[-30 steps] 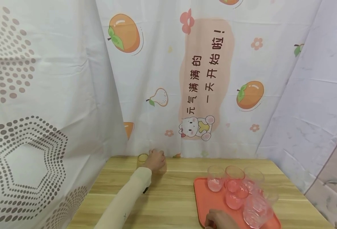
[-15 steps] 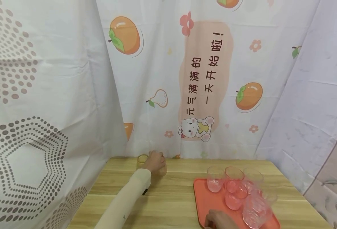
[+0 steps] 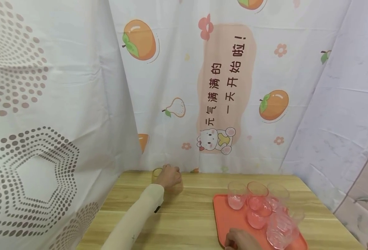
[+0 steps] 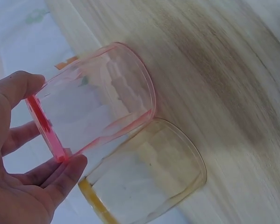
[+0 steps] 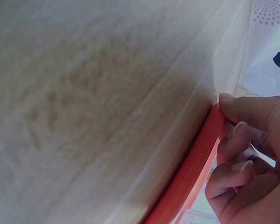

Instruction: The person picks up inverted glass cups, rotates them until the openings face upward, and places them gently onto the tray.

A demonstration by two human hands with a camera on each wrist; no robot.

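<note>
At the far left of the table, my left hand (image 3: 170,176) grips a clear pink cup (image 4: 100,95) by its thick base, thumb on one side and fingers on the other. The cup stands upside down, its wide end against the table. Right beside it is a clear yellow cup (image 4: 151,170), also base up and partly hidden behind the hand in the head view. My right hand (image 3: 241,239) is at the near left edge of an orange-red tray (image 3: 231,217); thumb and curled fingers pinch its rim (image 5: 196,158).
Several clear and pink cups (image 3: 259,215) stand close together on the tray, with a clear faceted vessel (image 3: 279,231) at its near right. Wood-grain table (image 3: 184,218) lies between the hands. A printed curtain (image 3: 171,139) hangs along the back edge.
The head view shifts slightly. Both hands keep their holds, and the cups and tray stay where they were.
</note>
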